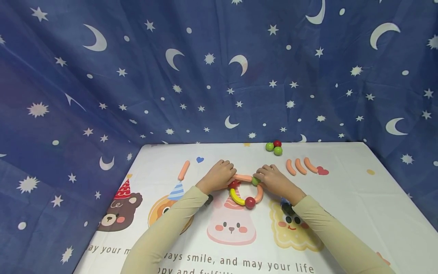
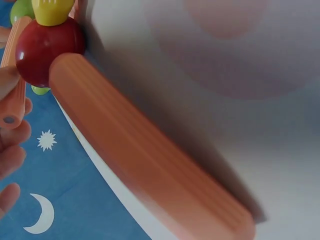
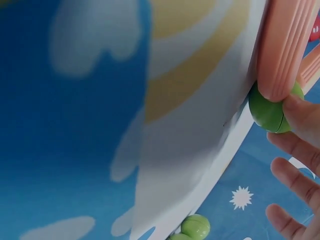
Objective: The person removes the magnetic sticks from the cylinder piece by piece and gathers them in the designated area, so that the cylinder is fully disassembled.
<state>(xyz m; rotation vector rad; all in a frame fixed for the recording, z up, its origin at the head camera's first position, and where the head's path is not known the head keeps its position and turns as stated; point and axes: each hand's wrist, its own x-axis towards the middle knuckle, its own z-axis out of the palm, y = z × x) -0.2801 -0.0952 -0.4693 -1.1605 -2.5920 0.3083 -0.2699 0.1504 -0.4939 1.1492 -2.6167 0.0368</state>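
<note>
Left hand (image 1: 219, 176) pinches pink stick (image 1: 244, 178), one end covered; right hand (image 1: 275, 180) pinches green ball (image 1: 255, 182), partly hidden.

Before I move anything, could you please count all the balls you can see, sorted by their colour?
Red balls: 3 (2 in the loop, 1 farther back)
Green balls: 3 (1 in the loop, 2 farther back)
Total: 6
</note>
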